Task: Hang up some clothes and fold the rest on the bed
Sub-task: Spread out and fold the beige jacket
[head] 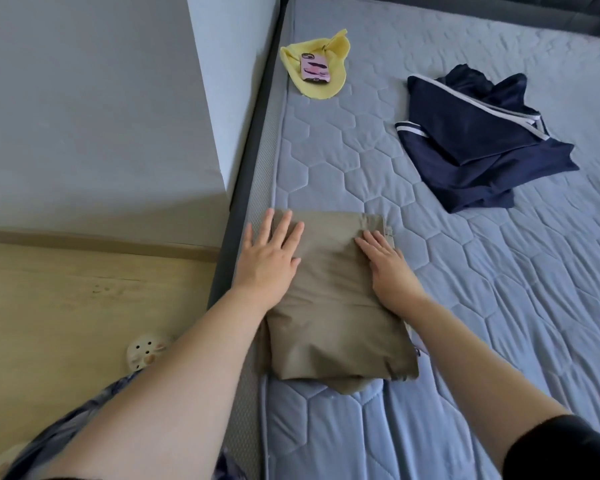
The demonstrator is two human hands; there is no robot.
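I have open bed [499, 289] to my right. Far ahead lie the blue clothes [475, 143] and a yellow cloth [314, 69]. A wall [101, 98] stands left.

You're in a home bedroom: a quilted mattress [430, 289] in a dark frame [243, 188], clothes [478, 147] lying on it, wood floor [84, 299] alongside.

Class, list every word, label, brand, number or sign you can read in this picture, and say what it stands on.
None can be read.
The phone case on the yellow cloth bears dark marks on pink, too blurred to read.
The folded khaki garment and the navy garment show no label or print.
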